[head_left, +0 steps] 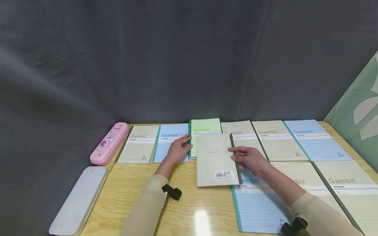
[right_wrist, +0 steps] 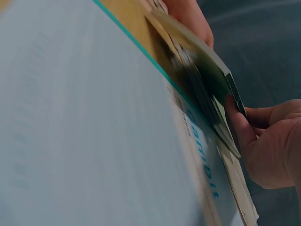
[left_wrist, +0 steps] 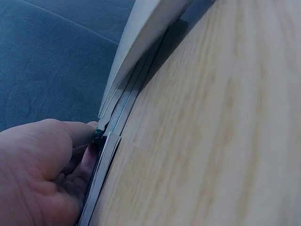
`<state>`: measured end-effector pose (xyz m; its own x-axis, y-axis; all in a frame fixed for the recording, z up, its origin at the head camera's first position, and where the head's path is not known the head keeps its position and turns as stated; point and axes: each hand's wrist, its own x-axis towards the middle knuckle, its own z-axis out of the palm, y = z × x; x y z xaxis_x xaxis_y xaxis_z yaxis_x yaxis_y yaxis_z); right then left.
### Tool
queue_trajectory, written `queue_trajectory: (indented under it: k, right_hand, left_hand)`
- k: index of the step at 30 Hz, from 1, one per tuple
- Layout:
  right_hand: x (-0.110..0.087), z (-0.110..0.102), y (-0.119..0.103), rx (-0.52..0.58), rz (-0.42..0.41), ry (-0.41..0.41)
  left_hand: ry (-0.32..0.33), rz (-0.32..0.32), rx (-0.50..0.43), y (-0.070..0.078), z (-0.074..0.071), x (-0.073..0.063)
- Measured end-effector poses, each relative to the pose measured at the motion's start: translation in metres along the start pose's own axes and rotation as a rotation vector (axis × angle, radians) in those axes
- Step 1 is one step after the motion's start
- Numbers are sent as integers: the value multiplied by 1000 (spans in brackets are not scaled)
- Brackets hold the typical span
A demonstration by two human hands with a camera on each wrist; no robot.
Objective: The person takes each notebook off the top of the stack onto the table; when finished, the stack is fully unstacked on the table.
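Observation:
My right hand [head_left: 251, 160] pinches a beige notebook [head_left: 214, 164] by its dark spine. The notebook's back cover, with a barcode label, faces up, and it is lifted above the table. Behind it, partly covered, lies a green notebook [head_left: 206, 124]. At that notebook's dark green spine, my left hand [head_left: 176, 150] reaches over a blue notebook [head_left: 171, 131]. The left wrist view shows the left thumb and fingers [left_wrist: 82, 134] pinching the green spine edge. In the right wrist view, the thumb and fingers grip the held notebook [right_wrist: 207, 52] at its spine.
Beige and blue notebooks lie along the back row, among them a blue one [head_left: 313, 137] at far right. A front row holds another blue notebook [head_left: 260, 209] and beige ones [head_left: 345, 193]. A pink case [head_left: 109, 144] and a white case [head_left: 79, 200] are at left.

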<state>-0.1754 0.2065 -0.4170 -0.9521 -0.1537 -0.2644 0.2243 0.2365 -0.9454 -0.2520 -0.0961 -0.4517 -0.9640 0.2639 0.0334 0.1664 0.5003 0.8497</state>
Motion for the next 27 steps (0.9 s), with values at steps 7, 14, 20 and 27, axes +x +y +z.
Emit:
queue_trajectory:
  k: [7, 14, 20, 27]
  right_hand:
    - [-25, 16, 6, 3, 23, 8]
    - [-50, 34, 14, 33, 75, 16]
    - [-67, 46, 20, 35, 79, -41]
    - [-79, 55, 20, 5, 86, -66]
  left_hand:
    - [1, -1, -7, 0, -2, -2]
    - [0, -2, -12, -2, 0, -3]
    - [1, 8, -12, -2, 1, -3]
    - [-1, 19, -2, 1, 1, -3]
